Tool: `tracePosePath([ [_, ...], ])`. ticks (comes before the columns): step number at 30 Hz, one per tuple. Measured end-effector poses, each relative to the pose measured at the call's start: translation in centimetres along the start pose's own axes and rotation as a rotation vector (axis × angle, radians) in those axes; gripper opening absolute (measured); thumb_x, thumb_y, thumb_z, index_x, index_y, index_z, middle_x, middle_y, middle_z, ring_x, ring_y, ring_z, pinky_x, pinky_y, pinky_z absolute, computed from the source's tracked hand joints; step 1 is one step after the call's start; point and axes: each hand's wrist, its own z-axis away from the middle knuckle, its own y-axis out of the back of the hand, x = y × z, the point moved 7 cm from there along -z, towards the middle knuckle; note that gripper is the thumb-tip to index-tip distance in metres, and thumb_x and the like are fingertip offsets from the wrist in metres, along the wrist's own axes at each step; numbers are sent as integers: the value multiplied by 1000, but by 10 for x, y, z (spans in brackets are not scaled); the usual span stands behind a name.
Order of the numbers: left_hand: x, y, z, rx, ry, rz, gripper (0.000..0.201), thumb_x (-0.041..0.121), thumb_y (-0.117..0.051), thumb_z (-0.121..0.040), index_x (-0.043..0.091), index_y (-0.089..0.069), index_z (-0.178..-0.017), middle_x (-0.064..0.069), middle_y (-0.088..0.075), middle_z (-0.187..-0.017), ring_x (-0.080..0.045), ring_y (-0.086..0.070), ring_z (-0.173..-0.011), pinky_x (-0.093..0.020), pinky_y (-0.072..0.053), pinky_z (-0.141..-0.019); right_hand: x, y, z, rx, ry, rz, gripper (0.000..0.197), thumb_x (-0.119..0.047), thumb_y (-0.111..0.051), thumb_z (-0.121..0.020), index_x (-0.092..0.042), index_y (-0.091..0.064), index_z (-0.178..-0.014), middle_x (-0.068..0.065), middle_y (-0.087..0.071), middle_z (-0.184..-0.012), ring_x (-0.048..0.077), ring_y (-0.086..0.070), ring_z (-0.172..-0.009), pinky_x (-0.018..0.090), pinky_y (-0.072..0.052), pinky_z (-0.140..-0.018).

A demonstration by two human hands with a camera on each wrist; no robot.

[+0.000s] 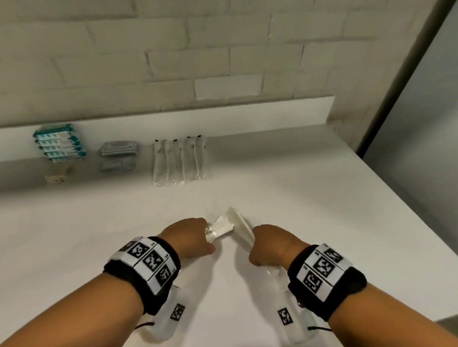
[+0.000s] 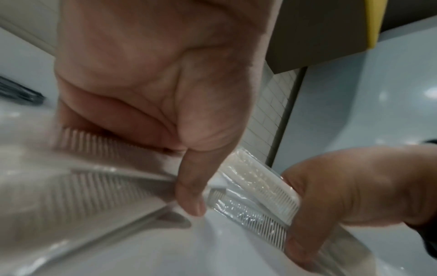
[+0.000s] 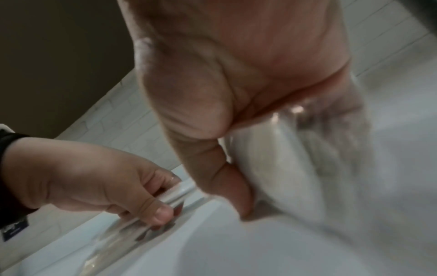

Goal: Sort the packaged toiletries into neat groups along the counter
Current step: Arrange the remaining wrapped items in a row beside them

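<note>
Fingers (image 2: pixel 189 198) of my left hand (image 1: pixel 189 239) and my right hand (image 1: pixel 270 245) each pinch wrapped combs (image 1: pixel 231 225) low over the near surface (image 1: pixel 337 219). Along the far edge I count three groups done: teal packs (image 1: pixel 59 142), grey sachets (image 1: pixel 118 155), clear sleeves (image 1: pixel 181 159). I judge the combs the last group. Only the left wrist view shows comb teeth; only the head view shows the finished rows.

White counter (image 1: pixel 307 194), teal-and-white packets (image 1: pixel 59 144), grey sachets (image 1: pixel 118 155), black-and-white checkered wristbands (image 1: pixel 144 266).
</note>
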Motion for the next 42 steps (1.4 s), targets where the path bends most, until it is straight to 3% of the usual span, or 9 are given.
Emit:
tracePosePath([
  [10, 118, 50, -108, 246, 68, 562, 43, 29, -58, -91, 9, -48, -127, -8, -58, -125, -25, -57, -107, -29, -42, -84, 170, 124, -64, 94, -40, -626, 45, -4, -74, -78, -21, -55, -115, -3, -56, -71, 14, -53, -63, 17, -41, -40],
  [14, 142, 52, -135, 300, 131, 654, 41, 30, -58, -90, 8, -54, -124, -9, -60, -124, -26, -56, -113, -26, -39, -87, 206, 130, -95, 50, -92, -424, 35, -35, -81, -72, -10, -62, -87, 6, -63, -78, 24, -62, -71, 29, -51, -59],
  [19, 159, 57, -151, 372, 92, 947, 14, 26, -61, -88, 13, -63, -89, -11, -69, -92, -29, -66, -88, -39, -51, -83, 207, 178, -98, 450, 24, -423, 46, -48, -67, -80, -19, -56, -115, 2, -52, -115, 23, -57, -103, 40, -47, -95],
  [24, 183, 73, -151, 269, -76, 1292, 13, 12, -57, -94, 12, -61, -82, -8, -62, -72, -18, -59, -59, -26, -51, -57, 155, 163, -116, 65, 201, -869, 20, -21, -71, -84, -6, -61, -93, 2, -49, -64, 14, -43, -52, 20, -34, -42],
  [27, 165, 83, -154, 289, -52, 1252, 10, 14, -56, -95, 11, -61, -87, -8, -65, -74, -18, -64, -62, -30, -56, -66, 142, 171, -127, 103, 180, -865, 14, -12, -71, -84, -3, -62, -89, 4, -45, -57, 12, -38, -44, 15, -29, -34],
  [31, 127, 94, -157, 348, 35, 1086, 11, 14, -53, -89, 14, -63, -94, -4, -67, -83, -21, -68, -80, -33, -55, -76, 137, 196, -139, 227, 195, -869, 13, -8, -68, -84, -7, -59, -74, 7, -54, -61, 17, -52, -49, 26, -47, -50],
  [36, 126, 110, -172, 141, -188, 234, 31, 18, -46, -96, 26, -64, -120, 5, -59, -116, -15, -53, -108, -25, -40, -90, 127, 226, -150, 408, 304, -704, 11, -6, -72, -73, 0, -63, -72, 19, -66, -73, 31, -63, -68, 43, -53, -72],
  [39, 135, 107, -175, 69, -353, -123, 31, 18, -48, -95, 36, -71, -107, 9, -64, -109, -18, -53, -108, -35, -42, -95, 111, 221, -149, 476, 420, -395, 7, -9, -69, -76, -3, -67, -78, 16, -69, -84, 29, -64, -84, 37, -49, -79],
  [42, 129, 112, -175, 260, -373, -111, 27, 15, -54, -91, 30, -74, -101, 1, -66, -104, -25, -58, -102, -38, -46, -87, 103, 211, -144, 515, 474, -266, 13, -6, -69, -78, -9, -73, -91, 9, -69, -98, 25, -64, -93, 26, -45, -80],
])
